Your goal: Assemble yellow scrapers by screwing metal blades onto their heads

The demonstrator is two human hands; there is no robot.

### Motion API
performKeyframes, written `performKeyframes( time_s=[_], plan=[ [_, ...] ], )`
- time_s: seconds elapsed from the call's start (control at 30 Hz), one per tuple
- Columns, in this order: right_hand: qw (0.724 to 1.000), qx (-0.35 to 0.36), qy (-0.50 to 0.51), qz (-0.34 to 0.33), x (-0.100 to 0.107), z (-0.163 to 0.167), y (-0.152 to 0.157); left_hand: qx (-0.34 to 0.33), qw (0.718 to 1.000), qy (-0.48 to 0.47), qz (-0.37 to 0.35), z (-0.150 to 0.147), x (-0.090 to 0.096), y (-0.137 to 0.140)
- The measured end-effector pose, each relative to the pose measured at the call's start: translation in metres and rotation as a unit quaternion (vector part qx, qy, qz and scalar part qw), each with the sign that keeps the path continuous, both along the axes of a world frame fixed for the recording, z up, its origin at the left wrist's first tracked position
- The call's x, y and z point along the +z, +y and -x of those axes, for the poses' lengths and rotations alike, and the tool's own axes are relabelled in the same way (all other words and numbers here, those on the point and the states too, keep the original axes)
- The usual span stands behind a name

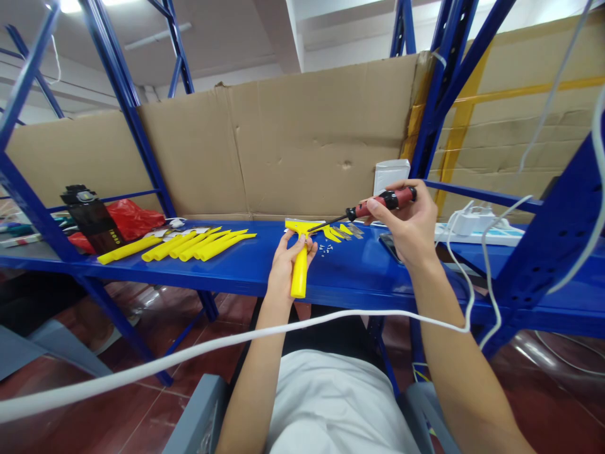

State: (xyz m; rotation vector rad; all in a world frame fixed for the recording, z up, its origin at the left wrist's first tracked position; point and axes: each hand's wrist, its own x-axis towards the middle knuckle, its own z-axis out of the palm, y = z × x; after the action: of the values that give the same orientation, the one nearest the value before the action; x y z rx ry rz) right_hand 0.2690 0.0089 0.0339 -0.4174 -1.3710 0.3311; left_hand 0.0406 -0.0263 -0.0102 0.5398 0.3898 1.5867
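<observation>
Screwdriver [391, 200] at neck of yellow T-shaped tool [299, 272]; both my hands full
My left hand [286, 260] is closed round the tool's upper handle, above the blue bench [352, 274]; my right hand [412, 217] curls round the red-and-black screwdriver grip, shaft slanting down, tip contact too small to tell; small bits [326, 248] and yellow pieces [333, 234] just right of the tool; yellow tubes [189, 244] lined up further left.

Head-worn | faces forward and down | blue bench [352, 271] seemingly close

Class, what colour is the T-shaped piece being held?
Yellow; the T-shaped piece shows best in the head view.
</observation>
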Motion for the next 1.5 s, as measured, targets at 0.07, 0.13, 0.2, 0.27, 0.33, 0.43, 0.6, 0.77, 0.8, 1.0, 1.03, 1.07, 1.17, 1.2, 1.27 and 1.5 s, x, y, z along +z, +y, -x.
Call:
performKeyframes(
  time_s=[0.07, 0.13, 0.2, 0.27, 0.33, 0.43, 0.6, 0.77, 0.8, 1.0, 1.03, 1.07, 1.17, 1.2, 1.27, 1.5],
  plan=[
    [1.000, 0.001, -0.004, -0.015, 0.002, 0.002, -0.007, 0.012, 1.000, -0.005, 0.006, 0.000, 0.000, 0.000],
    [0.999, 0.008, -0.020, -0.025, 0.005, 0.005, -0.015, 0.028, 0.999, -0.013, 0.014, -0.001, 0.001, 0.001],
    [0.998, 0.016, -0.040, -0.035, 0.006, 0.008, -0.021, 0.038, 0.999, -0.016, 0.017, -0.001, 0.001, 0.002],
    [0.997, 0.024, -0.057, -0.041, 0.007, 0.011, -0.023, 0.041, 0.999, -0.012, 0.011, -0.002, 0.000, 0.003],
    [0.996, 0.029, -0.065, -0.044, 0.006, 0.013, -0.023, 0.041, 0.999, -0.009, 0.004, -0.002, 0.000, 0.004],
    [0.997, 0.023, -0.065, -0.041, 0.005, 0.013, -0.021, 0.040, 0.999, -0.014, 0.003, -0.002, -0.001, 0.004],
    [0.996, 0.007, -0.061, -0.057, 0.005, 0.011, -0.021, 0.042, 0.999, -0.012, 0.012, -0.003, 0.002, 0.001],
    [0.996, -0.015, -0.052, -0.064, 0.006, 0.011, -0.021, 0.047, 0.999, -0.019, 0.020, -0.003, 0.003, 0.000],
    [0.997, -0.018, -0.050, -0.063, 0.006, 0.011, -0.021, 0.047, 0.998, -0.020, 0.022, -0.003, 0.002, 0.000],
    [0.995, 0.000, -0.059, -0.078, 0.005, 0.012, -0.024, 0.060, 0.998, -0.012, 0.013, -0.003, 0.002, 0.001],
    [0.995, 0.007, -0.062, -0.084, 0.004, 0.012, -0.024, 0.063, 0.998, -0.012, 0.014, -0.003, 0.002, 0.000],
    [0.994, 0.013, -0.065, -0.089, 0.004, 0.012, -0.024, 0.066, 0.998, -0.013, 0.015, -0.003, 0.002, 0.000],
    [0.993, 0.020, -0.069, -0.096, 0.002, 0.013, -0.024, 0.070, 0.997, -0.019, 0.022, -0.003, 0.002, 0.000],
    [0.993, 0.019, -0.070, -0.097, 0.002, 0.013, -0.024, 0.070, 0.997, -0.020, 0.022, -0.003, 0.002, 0.001],
    [0.992, 0.017, -0.071, -0.100, 0.001, 0.013, -0.023, 0.070, 0.997, -0.021, 0.022, -0.003, 0.002, 0.001],
    [0.988, 0.024, -0.080, -0.128, 0.000, 0.013, -0.022, 0.074, 0.997, -0.017, 0.017, -0.004, 0.002, 0.001]
  ],
)
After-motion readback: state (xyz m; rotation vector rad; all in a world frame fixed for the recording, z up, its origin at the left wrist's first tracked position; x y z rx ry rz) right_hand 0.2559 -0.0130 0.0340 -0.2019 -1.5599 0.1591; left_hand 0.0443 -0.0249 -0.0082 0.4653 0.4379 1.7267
